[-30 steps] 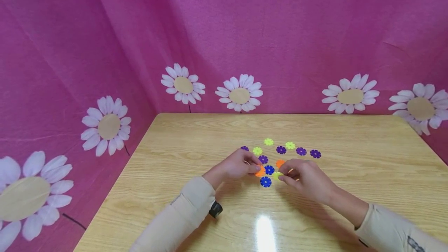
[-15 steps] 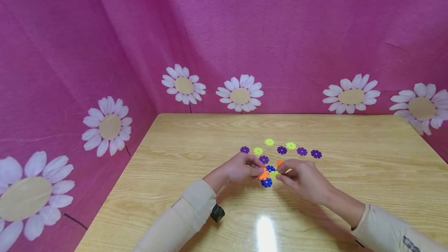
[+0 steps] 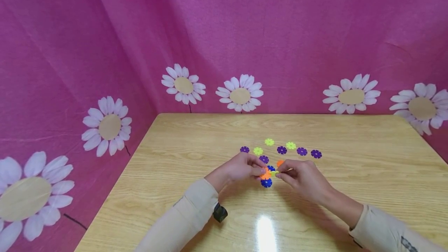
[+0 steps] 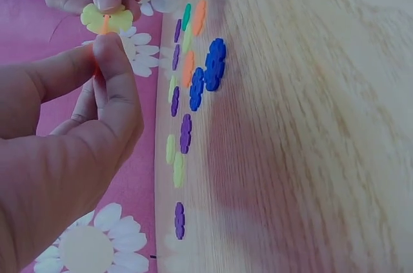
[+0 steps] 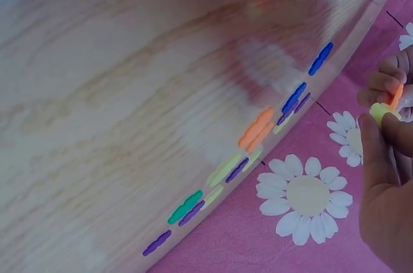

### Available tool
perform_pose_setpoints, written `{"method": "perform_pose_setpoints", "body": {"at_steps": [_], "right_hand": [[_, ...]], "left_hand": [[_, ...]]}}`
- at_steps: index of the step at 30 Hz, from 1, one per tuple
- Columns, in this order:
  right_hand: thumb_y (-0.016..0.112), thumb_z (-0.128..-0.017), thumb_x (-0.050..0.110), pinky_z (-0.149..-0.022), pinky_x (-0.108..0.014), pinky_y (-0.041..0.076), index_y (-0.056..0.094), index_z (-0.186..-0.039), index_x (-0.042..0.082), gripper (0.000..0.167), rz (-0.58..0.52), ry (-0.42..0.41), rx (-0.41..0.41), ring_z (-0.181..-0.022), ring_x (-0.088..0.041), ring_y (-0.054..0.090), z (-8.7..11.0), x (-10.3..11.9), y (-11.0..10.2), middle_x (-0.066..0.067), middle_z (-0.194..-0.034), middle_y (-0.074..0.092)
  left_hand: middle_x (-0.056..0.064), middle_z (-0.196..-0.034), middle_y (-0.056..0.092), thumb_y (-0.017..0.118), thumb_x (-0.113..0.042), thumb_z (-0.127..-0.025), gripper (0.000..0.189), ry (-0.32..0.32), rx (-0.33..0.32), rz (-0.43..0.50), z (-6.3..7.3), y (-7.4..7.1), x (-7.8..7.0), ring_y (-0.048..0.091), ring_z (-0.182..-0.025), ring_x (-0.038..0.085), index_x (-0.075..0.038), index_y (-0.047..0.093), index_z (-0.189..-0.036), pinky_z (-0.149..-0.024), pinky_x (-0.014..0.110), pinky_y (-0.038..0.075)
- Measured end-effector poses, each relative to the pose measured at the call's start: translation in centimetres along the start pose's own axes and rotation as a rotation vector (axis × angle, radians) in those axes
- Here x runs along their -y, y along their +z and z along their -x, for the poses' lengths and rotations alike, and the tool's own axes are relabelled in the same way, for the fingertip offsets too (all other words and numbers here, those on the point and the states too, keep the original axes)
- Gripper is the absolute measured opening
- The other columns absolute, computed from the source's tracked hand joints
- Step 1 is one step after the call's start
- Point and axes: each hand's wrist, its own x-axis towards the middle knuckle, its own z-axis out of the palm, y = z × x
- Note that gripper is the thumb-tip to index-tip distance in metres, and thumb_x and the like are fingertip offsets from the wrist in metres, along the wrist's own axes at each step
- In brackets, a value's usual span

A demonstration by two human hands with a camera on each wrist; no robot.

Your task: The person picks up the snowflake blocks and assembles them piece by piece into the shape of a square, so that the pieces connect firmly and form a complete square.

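My left hand (image 3: 238, 171) pinches an orange notched plastic disc (image 3: 265, 174) between thumb and fingers. My right hand (image 3: 307, 180) pinches a yellow-green notched disc (image 4: 97, 20) by its outer side. Both discs are held above the table and meet between the hands. In the left wrist view the orange disc is edge-on, its rim at a slot of the yellow-green one, roughly crosswise. Fingertips hide part of each disc. Just beyond and below them lie two blue discs (image 3: 266, 183) on the table.
Flat on the wooden table (image 3: 196, 135) lie several more discs: purple ones (image 3: 281, 150), yellow-green ones (image 3: 269, 142), orange ones (image 4: 200, 17) and a green one (image 4: 186, 17). A pink curtain (image 3: 280, 30) with white flowers stands behind the table's far and left edges.
The left hand has brought the orange disc slightly right, and the right hand has moved the yellow-green disc left. The gap between them has closed, and the yellow-green disc has tilted nearly edge-on.
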Motion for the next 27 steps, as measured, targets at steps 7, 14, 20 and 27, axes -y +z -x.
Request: {"method": "perform_pose_setpoints", "body": {"at_steps": [7,14,20,27], "right_hand": [[0.077,-0.084,0.0,-0.065,-0.014,0.057,0.072,-0.084,0.01,0.012,0.019,-0.051,-0.039,-0.072,-0.016,0.074,0.02,-0.11,0.12,-0.004,-0.08,0.074],[0.076,-0.084,-0.004,-0.061,-0.016,0.057,0.073,-0.083,0.007,0.012,-0.004,-0.032,-0.05,-0.068,-0.013,0.072,0.14,-0.27,0.11,-0.006,-0.079,0.074],[0.075,-0.083,-0.006,-0.054,-0.018,0.055,0.073,-0.082,0.007,0.013,-0.021,-0.026,-0.063,-0.061,-0.003,0.064,0.38,-0.55,0.25,-0.007,-0.078,0.074],[0.076,-0.08,-0.01,-0.047,-0.017,0.05,0.072,-0.08,0.01,0.02,-0.03,-0.052,-0.084,-0.055,-0.003,0.059,0.28,-0.78,0.37,-0.006,-0.076,0.073]], "left_hand": [[0.008,-0.099,0.07,0.068,-0.009,-0.094,0.016,-0.023,-0.006,0.055,-0.16,0.0,-0.22,0.067,-0.08,0.016,-0.004,0.071,-0.108,-0.087,0.036,0.061],[0.008,-0.097,0.069,0.067,-0.009,-0.095,0.014,-0.014,-0.008,0.057,-0.3,0.27,0.01,0.067,-0.08,0.017,-0.003,0.071,-0.107,-0.085,0.035,0.061],[0.006,-0.095,0.068,0.068,-0.01,-0.094,0.013,-0.021,-0.017,0.058,-0.56,0.54,0.36,0.065,-0.078,0.016,-0.005,0.071,-0.106,-0.083,0.034,0.061],[0.006,-0.095,0.068,0.067,-0.008,-0.095,0.014,-0.015,-0.023,0.075,-0.74,0.69,0.57,0.063,-0.078,0.014,-0.003,0.071,-0.107,-0.082,0.032,0.06]]}}
